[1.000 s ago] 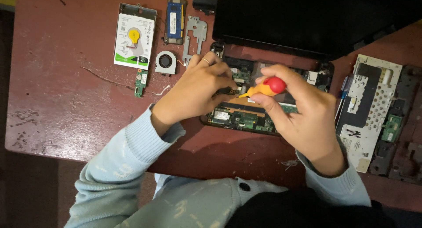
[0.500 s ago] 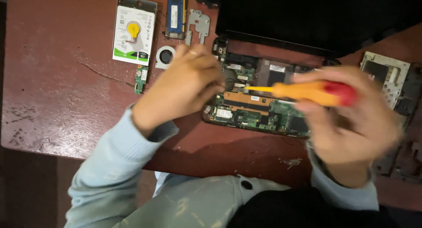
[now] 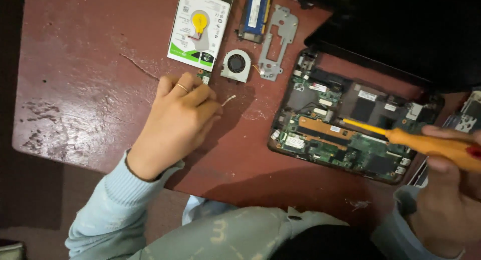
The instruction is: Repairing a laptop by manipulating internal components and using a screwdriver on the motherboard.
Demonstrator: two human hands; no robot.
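Your left hand [image 3: 178, 122] sets something unseen left of the open laptop [image 3: 350, 132]; your right hand [image 3: 446, 190] grips the screwdriver [image 3: 426, 142], which must next reseat precisely on a board screw.

Fan [image 3: 236, 65] left of laptop base [image 3: 350, 135] (apart)

orange screwdriver [image 3: 431, 144], green circuit board [image 3: 345, 140], reddish-brown table [image 3: 85, 69]

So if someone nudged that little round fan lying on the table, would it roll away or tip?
Probably neither. The small fan lies flat on the table, so it would likely slide. It looks thin and plastic, so probably light. Its thin wire might snag.
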